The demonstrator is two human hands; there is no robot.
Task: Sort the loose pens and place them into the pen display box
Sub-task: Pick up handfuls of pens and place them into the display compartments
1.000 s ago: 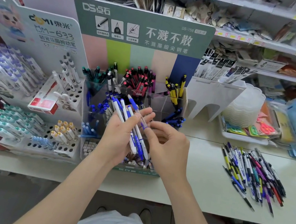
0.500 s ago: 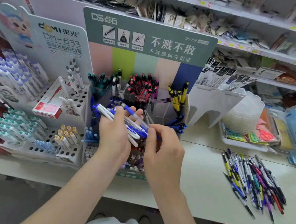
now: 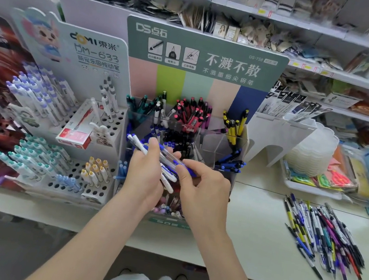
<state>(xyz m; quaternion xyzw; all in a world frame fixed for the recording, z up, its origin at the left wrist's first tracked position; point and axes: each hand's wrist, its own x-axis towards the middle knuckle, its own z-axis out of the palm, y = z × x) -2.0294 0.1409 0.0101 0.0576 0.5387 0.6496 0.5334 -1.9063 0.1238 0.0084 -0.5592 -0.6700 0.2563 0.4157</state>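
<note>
Head view: a bundle of blue-capped pens (image 3: 140, 146) is gripped in the left hand (image 3: 143, 177), directly over the pen display box (image 3: 237, 145). A clear pen (image 3: 169, 156) from it is pinched at its blue end by the right hand (image 3: 204, 190), which is close against the left. This pen is best drawn out along its length, so its neighbours are not dragged loose, then dropped into the blue compartment just beyond the left fingers. A loose pile (image 3: 322, 235) waits on the counter (image 3: 257, 222), well right of the right hand. Compared with a second ago, the bundle has been tipped flatter and both hands carried forward over the box.
</note>
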